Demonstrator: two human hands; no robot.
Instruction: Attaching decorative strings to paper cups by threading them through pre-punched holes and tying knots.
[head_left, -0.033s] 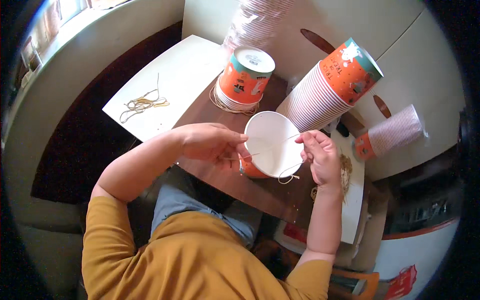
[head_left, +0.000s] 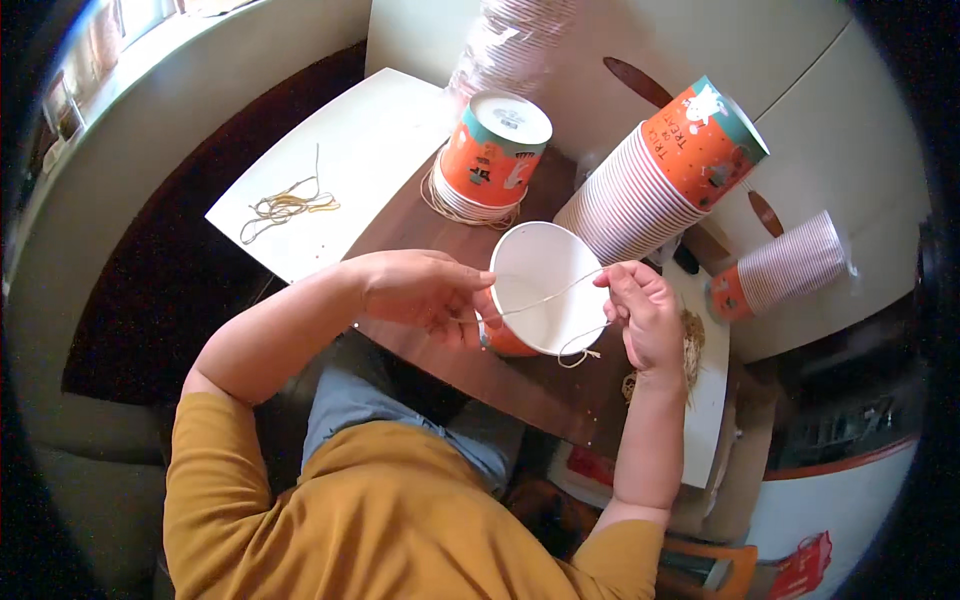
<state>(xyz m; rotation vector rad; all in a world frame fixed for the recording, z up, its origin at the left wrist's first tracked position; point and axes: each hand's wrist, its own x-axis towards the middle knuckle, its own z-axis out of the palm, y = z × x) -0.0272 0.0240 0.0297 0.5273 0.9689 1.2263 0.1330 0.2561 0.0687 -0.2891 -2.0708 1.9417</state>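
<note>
An orange paper bucket [head_left: 513, 344] with a white inside stands tilted on the brown table, its mouth toward me. My left hand [head_left: 432, 294] is at its left rim, the thumb near the edge and the other fingers curled beside the wall. A thin beige string [head_left: 545, 300] stretches across the mouth, from the left fingers to my right hand [head_left: 638, 305]. The right thumb and forefinger pinch the string over the right rim. A knotted loop with short ends hangs at the bucket's lower right rim. Exactly how the left fingers meet the string is partly hidden.
Upside-down orange buckets [head_left: 490, 165] with string around their base stand behind. To the right leans a tall bucket stack [head_left: 640, 190]; another stack [head_left: 790, 262] lies farther right. Loose string [head_left: 287, 208] rests on the white board at left. A string bundle [head_left: 691, 345] lies right of my hand.
The string across the bucket's mouth, blurred and broken-looking before, now shows as one clear, nearly straight line between my hands. Both hands and the bucket stay almost where they were.
</note>
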